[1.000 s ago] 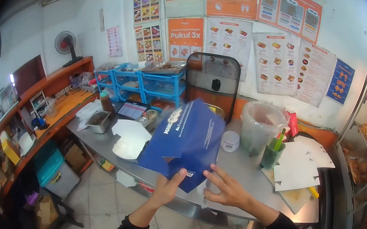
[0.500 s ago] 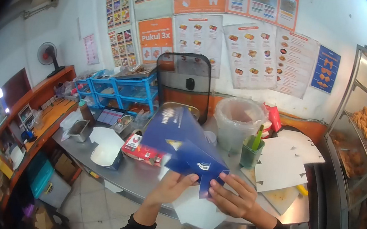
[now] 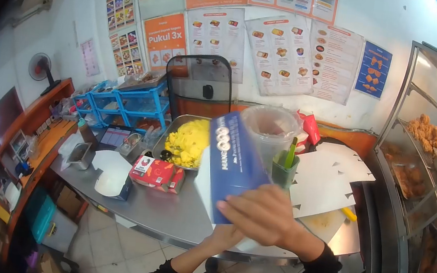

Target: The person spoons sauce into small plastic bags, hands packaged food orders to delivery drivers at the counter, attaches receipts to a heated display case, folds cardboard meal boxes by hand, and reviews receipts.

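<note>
A blue cardboard food box [image 3: 234, 163], white on the inside and partly folded, is held tilted above the front of the steel counter. My right hand [image 3: 260, 215] is closed around its lower right side, fingers lying across the blue panel. At the box's lower edge, my left hand [image 3: 225, 236] grips from below; most of its fingers are hidden behind the box and the right hand. To the left of the box are red cardboard boxes [image 3: 155, 173] and a metal tray [image 3: 160, 144] heaped with yellow rice [image 3: 189, 139].
An open blue-and-white box [image 3: 113, 181] stands on the counter [image 3: 144, 206] at left. Behind are a lined bucket [image 3: 269, 123] and a green container [image 3: 283, 169] with a green-handled utensil. Flat white cardboard sheets [image 3: 327, 180] lie right, near a fried-chicken cabinet [image 3: 399, 153].
The blue box has been turned more upright, showing its lettered panel and white inside. My right hand has moved over the panel, my left hand lower. The yellow rice has come into view.
</note>
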